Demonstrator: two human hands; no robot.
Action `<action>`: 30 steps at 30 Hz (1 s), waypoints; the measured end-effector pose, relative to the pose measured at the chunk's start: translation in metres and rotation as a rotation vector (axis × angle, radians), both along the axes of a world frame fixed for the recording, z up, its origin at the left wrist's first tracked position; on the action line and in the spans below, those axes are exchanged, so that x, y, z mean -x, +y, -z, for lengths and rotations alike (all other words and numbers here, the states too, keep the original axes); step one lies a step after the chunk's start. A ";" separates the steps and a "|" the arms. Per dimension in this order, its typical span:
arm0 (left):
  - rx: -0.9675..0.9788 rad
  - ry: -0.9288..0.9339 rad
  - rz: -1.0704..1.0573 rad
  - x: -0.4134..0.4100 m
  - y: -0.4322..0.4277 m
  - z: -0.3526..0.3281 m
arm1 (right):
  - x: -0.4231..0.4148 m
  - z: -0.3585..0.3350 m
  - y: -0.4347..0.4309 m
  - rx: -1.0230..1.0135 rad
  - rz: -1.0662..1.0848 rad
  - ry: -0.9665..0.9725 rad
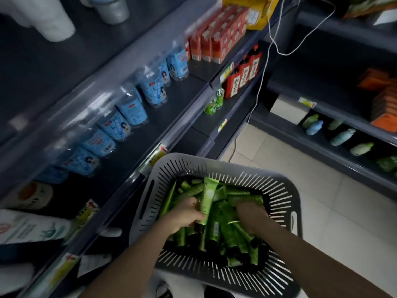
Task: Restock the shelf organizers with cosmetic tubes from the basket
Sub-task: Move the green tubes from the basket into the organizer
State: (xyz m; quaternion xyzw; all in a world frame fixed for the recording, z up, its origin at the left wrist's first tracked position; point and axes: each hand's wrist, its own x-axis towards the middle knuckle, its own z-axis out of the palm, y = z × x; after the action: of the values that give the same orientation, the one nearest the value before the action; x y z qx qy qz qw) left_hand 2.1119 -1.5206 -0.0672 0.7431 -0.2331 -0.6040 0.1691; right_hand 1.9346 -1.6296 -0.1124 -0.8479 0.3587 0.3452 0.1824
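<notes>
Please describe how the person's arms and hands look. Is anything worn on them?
The left forearm and right forearm are bare to the picture's edge, no sleeve. The left hand and right hand wear no glove, watch, bracelet or visible ring.

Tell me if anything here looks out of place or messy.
A white cable hangs loose down the front of the shelves to the floor. The green tubes lie jumbled in the basket. Nothing looks spilled or broken.
</notes>
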 end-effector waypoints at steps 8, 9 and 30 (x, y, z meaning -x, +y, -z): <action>0.164 0.122 -0.209 -0.023 0.023 -0.058 | -0.031 -0.084 -0.006 -0.096 0.223 -0.371; 0.200 0.111 -0.224 -0.024 0.027 -0.068 | -0.036 -0.099 -0.004 -0.139 0.302 -0.457; 0.951 -0.568 -0.430 -0.116 0.280 -0.328 | -0.208 -0.374 0.227 -0.609 0.103 -1.370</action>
State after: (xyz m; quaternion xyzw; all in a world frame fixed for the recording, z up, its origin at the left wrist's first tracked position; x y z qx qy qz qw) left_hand 2.2284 -1.2406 0.2608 0.7490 -0.3586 -0.1630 0.5328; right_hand 2.1430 -1.4023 0.2616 -0.7670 0.0928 -0.1846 0.6074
